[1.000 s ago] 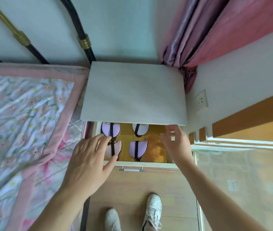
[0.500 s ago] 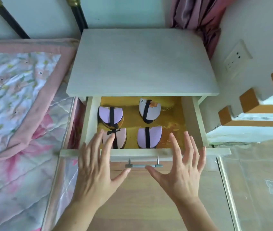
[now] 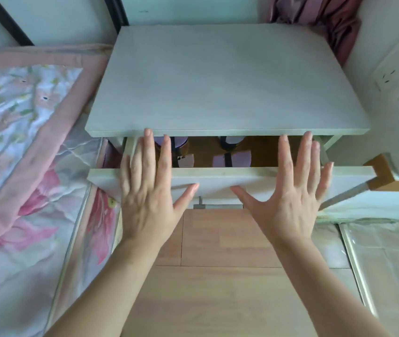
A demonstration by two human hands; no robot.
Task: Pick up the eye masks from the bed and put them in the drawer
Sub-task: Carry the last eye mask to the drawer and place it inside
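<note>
The pale nightstand drawer [image 3: 222,177] is open only by a narrow gap. Inside it lie several lilac eye masks with black straps; one eye mask [image 3: 232,159] shows at the front, the others are half hidden under the nightstand top [image 3: 222,83]. My left hand [image 3: 149,190] lies flat on the drawer front at the left, fingers spread and reaching over its top edge. My right hand [image 3: 288,193] lies flat on the drawer front at the right, fingers spread. Neither hand holds anything. The metal handle [image 3: 218,206] shows between my thumbs.
The bed [image 3: 28,147] with a pink floral quilt lies to the left, close against the nightstand. A wall socket [image 3: 398,66] and pink curtain [image 3: 320,18] are at the right and back. Wooden floor [image 3: 218,276] is below.
The drawer has slid inward and its gap has narrowed. Both hands have moved forward onto the drawer front, palms flat. The view has come closer to the nightstand.
</note>
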